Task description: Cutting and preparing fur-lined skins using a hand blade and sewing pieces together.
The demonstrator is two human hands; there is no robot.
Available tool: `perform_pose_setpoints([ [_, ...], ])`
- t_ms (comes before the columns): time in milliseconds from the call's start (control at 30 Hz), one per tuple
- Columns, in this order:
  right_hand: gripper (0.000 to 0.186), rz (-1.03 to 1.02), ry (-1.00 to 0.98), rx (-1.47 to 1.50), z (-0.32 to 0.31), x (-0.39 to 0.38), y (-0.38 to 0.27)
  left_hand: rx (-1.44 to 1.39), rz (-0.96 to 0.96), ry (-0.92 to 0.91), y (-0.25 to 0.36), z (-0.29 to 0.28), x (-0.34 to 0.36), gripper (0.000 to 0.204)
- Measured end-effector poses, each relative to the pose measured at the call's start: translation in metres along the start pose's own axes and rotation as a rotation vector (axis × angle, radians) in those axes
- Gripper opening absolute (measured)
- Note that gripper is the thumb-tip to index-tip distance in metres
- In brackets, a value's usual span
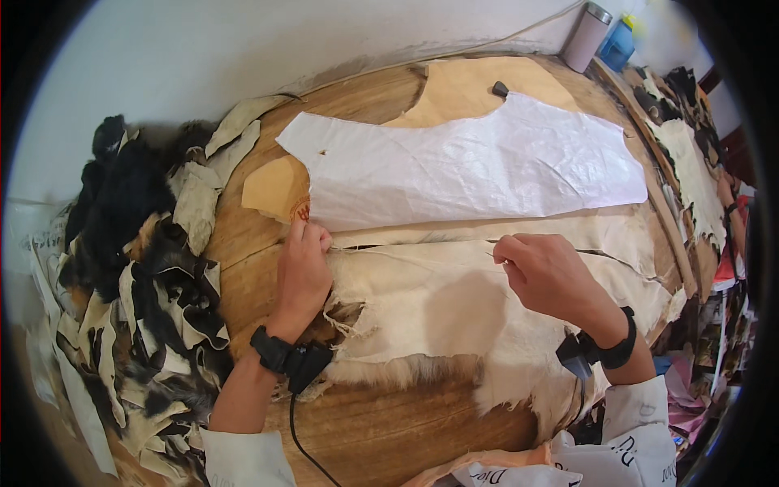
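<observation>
A pale animal hide (pixel 398 284), skin side up, lies across the wooden board with fur showing along its near edge. A long slit parts it from a strip lying beside a white pattern sheet (pixel 479 166). My left hand (pixel 304 260) is closed, its fingertips pinching at the left end of this strip by the sheet's lower corner; the exact grip is partly hidden. Over the right part of the slit, my right hand (pixel 535 268) is closed around a small tool. Only its thin, pointed tip shows, so its kind is unclear. Both wrists wear black straps.
Tan pattern pieces (pixel 466 85) lie under the white sheet, with a small black object (pixel 500 88) on top. Black and white fur scraps (pixel 146 268) pile up at left. A pink flask (pixel 587 38) and blue bottle (pixel 618 42) stand far right, near a wooden strip (pixel 649 178).
</observation>
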State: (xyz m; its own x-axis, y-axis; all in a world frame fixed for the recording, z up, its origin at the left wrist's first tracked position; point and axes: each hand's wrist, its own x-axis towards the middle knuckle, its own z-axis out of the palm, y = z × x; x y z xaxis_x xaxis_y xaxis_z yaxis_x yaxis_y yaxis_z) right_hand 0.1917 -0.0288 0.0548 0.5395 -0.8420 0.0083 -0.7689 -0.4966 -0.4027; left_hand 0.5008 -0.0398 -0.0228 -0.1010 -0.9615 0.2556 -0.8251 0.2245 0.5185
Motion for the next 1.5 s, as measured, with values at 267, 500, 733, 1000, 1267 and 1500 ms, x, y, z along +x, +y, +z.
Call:
perform_pose_setpoints([
  [267, 0.004, -0.739, -0.133, 1.703, -0.064, -0.002, -0.016, 0.063, 0.035, 0.043, -0.007, 0.004, 0.001, 0.001],
  [500, 0.006, -0.33, -0.031, 0.938, 0.009, 0.067, -0.078, -0.162, 0.141, -0.058, 0.044, -0.035, -0.008, 0.009],
  [733, 0.005, -0.16, 0.004, 0.573, 0.075, 0.059, -0.064, -0.334, -0.319, 0.047, 0.033, -0.04, -0.009, 0.019],
  [1000, 0.006, -0.092, 0.056, 0.539, 0.081, 0.06, -0.053, -0.083, -0.048, 0.058, 0.0, -0.007, -0.01, 0.016],
  [1267, 0.011, -0.089, 0.219, 0.432, 0.068, 0.048, -0.032, 0.086, 0.214, 0.106, 0.0, 0.003, -0.001, 0.007],
  [1500, 0.008, 0.017, 0.074, 0.266, -0.006, -0.002, 0.007, 0.079, 0.107, -0.002, -0.002, 0.001, 0.0, 0.006],
])
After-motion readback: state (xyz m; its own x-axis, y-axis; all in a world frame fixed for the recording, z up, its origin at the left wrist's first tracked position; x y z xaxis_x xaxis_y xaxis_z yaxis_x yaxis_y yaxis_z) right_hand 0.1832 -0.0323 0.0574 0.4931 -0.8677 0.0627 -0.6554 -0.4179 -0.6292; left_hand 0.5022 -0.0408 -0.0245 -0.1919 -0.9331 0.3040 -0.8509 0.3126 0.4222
